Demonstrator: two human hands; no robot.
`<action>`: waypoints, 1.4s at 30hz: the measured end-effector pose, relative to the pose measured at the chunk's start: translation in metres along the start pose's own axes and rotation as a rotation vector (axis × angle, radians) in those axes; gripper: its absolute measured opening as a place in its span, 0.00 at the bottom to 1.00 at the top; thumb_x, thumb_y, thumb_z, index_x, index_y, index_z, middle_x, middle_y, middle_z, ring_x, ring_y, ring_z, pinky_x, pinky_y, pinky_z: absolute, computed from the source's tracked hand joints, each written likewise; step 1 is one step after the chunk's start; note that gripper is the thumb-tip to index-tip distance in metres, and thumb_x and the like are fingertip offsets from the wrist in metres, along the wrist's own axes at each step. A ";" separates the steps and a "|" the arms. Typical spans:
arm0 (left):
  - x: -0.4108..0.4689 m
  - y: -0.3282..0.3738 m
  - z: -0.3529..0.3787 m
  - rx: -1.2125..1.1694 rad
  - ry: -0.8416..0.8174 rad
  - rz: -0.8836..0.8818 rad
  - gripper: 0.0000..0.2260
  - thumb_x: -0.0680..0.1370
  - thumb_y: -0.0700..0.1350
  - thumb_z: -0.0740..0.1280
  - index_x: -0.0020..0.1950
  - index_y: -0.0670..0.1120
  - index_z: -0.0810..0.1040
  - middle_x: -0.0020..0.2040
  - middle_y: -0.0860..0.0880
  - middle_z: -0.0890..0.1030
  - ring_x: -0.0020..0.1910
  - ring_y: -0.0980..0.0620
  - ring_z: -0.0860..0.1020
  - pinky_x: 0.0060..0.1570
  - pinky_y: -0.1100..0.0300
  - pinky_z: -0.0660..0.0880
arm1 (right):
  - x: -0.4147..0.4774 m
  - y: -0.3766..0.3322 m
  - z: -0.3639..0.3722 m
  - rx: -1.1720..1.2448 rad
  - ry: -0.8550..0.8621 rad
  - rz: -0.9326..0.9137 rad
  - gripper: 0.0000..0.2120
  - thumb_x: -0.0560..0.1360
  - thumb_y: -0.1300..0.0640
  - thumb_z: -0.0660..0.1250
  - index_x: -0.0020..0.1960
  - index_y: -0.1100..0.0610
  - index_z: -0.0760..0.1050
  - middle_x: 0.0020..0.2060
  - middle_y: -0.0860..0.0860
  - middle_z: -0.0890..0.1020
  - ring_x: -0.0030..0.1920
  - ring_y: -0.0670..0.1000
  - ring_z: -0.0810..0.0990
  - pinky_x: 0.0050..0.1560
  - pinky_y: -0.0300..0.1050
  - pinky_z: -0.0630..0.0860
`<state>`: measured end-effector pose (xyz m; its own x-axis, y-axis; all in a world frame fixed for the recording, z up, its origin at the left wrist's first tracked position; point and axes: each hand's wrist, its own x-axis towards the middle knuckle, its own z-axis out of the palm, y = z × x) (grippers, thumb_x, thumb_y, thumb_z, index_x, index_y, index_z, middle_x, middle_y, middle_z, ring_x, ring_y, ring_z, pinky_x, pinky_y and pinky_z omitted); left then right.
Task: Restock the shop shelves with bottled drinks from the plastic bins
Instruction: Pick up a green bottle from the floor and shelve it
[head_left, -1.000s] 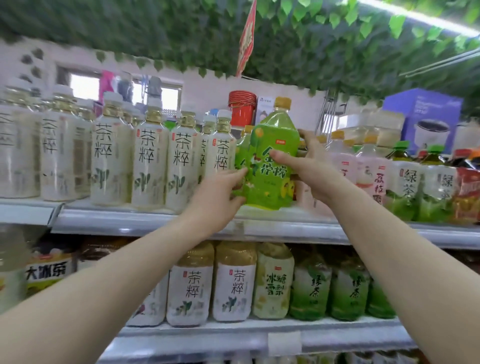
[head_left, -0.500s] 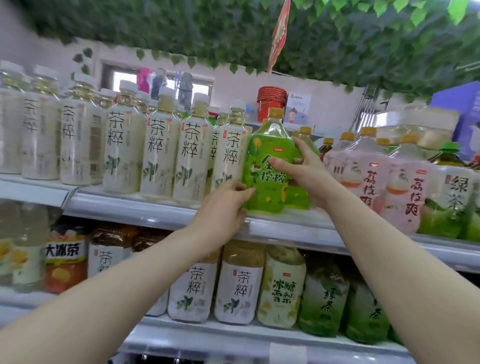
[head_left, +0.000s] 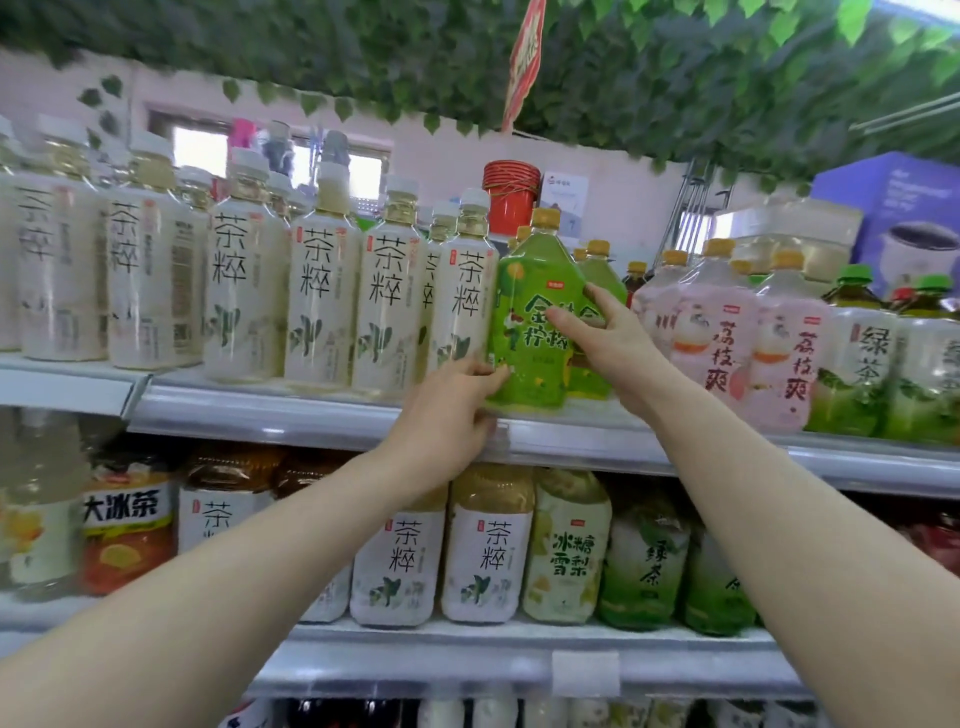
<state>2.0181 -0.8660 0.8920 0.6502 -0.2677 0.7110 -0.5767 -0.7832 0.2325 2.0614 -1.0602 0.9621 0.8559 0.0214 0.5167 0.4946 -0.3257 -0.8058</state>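
The left hand (head_left: 447, 410) has its fingers (head_left: 491, 370) reaching forward, nearly straight, with the tips touching the lower left edge of the bottle (head_left: 524, 332). They press on it without wrapping round it. The thumb seems to lie low by the shelf rim, though blur makes that hard to tell.

The right hand (head_left: 610, 338) holds the bottle's right side. Its thumb lies across the front label and its forefinger runs up along the right shoulder, so the bottle's right edge sits in the fork between them. The other fingers are hidden behind the hand.

The bottle is green and stands upright, long axis vertical, with its yellow cap (head_left: 545, 218) up and the label facing the camera. Its base rests on the shelf (head_left: 311, 413), near the front edge and between the two hands.

On its left the bottle touches, or nearly touches, the last of a row of white bottles (head_left: 317, 291). A second green bottle (head_left: 605, 275) stands just behind it to the right. Pink bottles (head_left: 727, 338) come next along the shelf, then green-capped bottles (head_left: 857, 374).

The lower shelf (head_left: 467, 660) holds a row of white, pale yellow and green bottles, all upright with labels facing out.
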 end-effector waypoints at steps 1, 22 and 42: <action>0.000 -0.001 0.000 -0.026 0.003 0.004 0.25 0.78 0.40 0.68 0.75 0.49 0.69 0.70 0.50 0.73 0.71 0.49 0.68 0.70 0.53 0.65 | -0.006 0.003 0.000 -0.016 0.023 -0.009 0.40 0.73 0.44 0.75 0.79 0.48 0.60 0.64 0.54 0.77 0.61 0.51 0.79 0.65 0.56 0.77; -0.113 0.091 0.092 -0.388 0.082 -0.292 0.13 0.77 0.39 0.69 0.62 0.48 0.81 0.56 0.53 0.82 0.53 0.57 0.81 0.58 0.59 0.77 | -0.198 0.101 -0.053 -0.085 -0.092 -0.186 0.14 0.79 0.60 0.70 0.63 0.51 0.78 0.58 0.45 0.82 0.55 0.43 0.82 0.60 0.46 0.79; -0.382 0.082 0.299 -0.578 -0.295 -0.862 0.15 0.76 0.33 0.68 0.61 0.44 0.81 0.51 0.48 0.83 0.48 0.58 0.80 0.55 0.66 0.76 | -0.451 0.388 -0.001 0.101 -0.393 0.601 0.18 0.77 0.70 0.68 0.54 0.47 0.80 0.52 0.48 0.85 0.46 0.44 0.82 0.48 0.39 0.80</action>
<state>1.8703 -0.9956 0.4406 0.9980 0.0623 -0.0121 0.0367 -0.4100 0.9114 1.8666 -1.1973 0.4169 0.9659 0.2103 -0.1510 -0.0834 -0.2996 -0.9504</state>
